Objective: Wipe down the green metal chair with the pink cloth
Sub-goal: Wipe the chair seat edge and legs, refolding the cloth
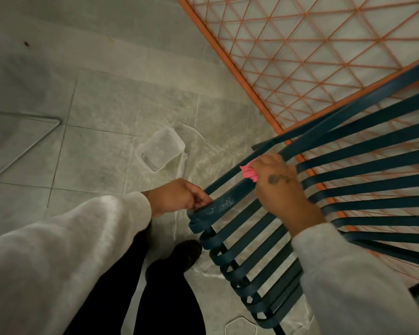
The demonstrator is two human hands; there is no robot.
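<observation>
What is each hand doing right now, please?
Left hand: closed on the end of the green chair's top slat.
Right hand: closed on the pink cloth, pressing it onto a slat.

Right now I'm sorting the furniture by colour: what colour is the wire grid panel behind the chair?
Orange: the wire grid panel shows it clearly in the head view.

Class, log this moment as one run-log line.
right hand: presses pink cloth on chair slat | left hand: grips slat end | container: on floor
</observation>
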